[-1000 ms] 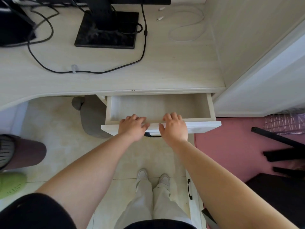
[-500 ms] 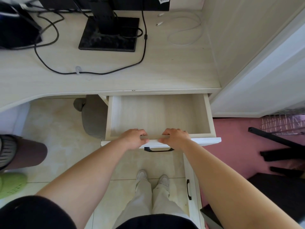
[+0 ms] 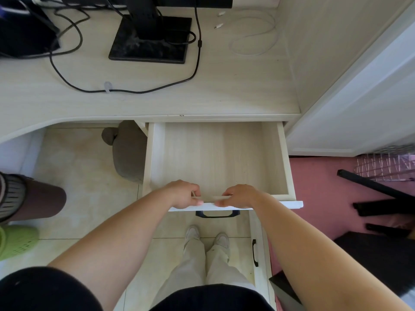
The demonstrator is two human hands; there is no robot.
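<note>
A pale wooden drawer (image 3: 285,158) stands pulled far out from under the desk (image 3: 224,93), and nothing lies inside it. My left hand (image 3: 183,194) grips the top edge of the drawer's front panel, fingers curled inside and thumb on the white face. My right hand (image 3: 239,196) grips the same edge a little to the right, in the same way. A black handle (image 3: 217,214) shows below the panel between my hands.
On the desk stand a black monitor base (image 3: 149,41), black cables (image 3: 125,90) and a white cable (image 3: 251,39). Below are a grey stool (image 3: 128,151), a brown bin (image 3: 33,198), a green basket (image 3: 16,242), a lower drawer front (image 3: 256,254) and a pink mat (image 3: 318,198).
Both hands have gone from resting on the drawer's front to gripping its top edge, and the drawer has slid out toward me much further.
</note>
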